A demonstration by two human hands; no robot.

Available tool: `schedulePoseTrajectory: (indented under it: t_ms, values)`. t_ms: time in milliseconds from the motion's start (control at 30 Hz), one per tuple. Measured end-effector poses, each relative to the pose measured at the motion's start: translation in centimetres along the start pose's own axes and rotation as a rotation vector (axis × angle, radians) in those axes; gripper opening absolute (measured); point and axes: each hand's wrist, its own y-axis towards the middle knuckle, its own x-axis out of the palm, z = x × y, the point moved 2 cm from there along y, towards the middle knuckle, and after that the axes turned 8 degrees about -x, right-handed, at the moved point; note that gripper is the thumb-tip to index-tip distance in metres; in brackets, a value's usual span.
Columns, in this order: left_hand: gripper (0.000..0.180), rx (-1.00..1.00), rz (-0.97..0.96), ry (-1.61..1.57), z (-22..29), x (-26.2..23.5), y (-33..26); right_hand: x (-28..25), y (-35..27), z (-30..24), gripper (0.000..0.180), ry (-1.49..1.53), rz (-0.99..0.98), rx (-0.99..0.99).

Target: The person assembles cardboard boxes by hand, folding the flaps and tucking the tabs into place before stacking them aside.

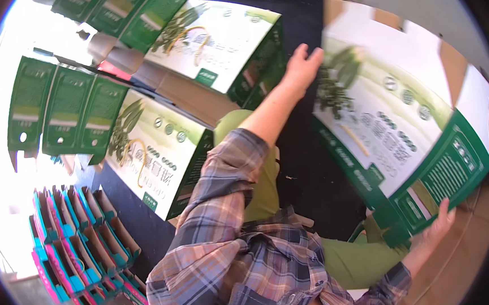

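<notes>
A large white and green carton (pixel 378 120), printed with leafy plants and a cord handle, stands tilted on my right, its top flaps raised. My right hand (pixel 438 227) grips its green lower end, the fingers over the edge. On the carton's other side my left hand (pixel 302 72) reaches out with thumb and fingers apart. Its fingertips are at the carton's left edge; whether they press on it is hard to see. Two similar cartons lie to the left of my arm: a farther one (pixel 219 41) and a nearer one (pixel 156 150), both with yellow cord handles.
Green flaps (pixel 65 108) spread from the left cartons. Several small teal and pink open boxes (pixel 83 243) are stacked at lower left. A dark surface (pixel 300 177) lies under the cartons. My green-trousered leg (pixel 354 261) is below the held carton. Brown cardboard (pixel 461 250) covers the lower right.
</notes>
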Motion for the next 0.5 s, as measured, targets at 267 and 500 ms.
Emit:
schedulePoseTrajectory:
  t_ms: [267,500]
  values:
    - [0.031,0.0,-0.149,-0.419,2.4,-3.2,-0.3,-0.2,2.9,2.8,0.032,-0.12,-0.066,-0.151]
    - [0.039,-0.01,-0.358,-0.464,2.0,-0.2,-2.2,-0.5,4.4,6.9,0.028,-0.307,0.106,-0.133]
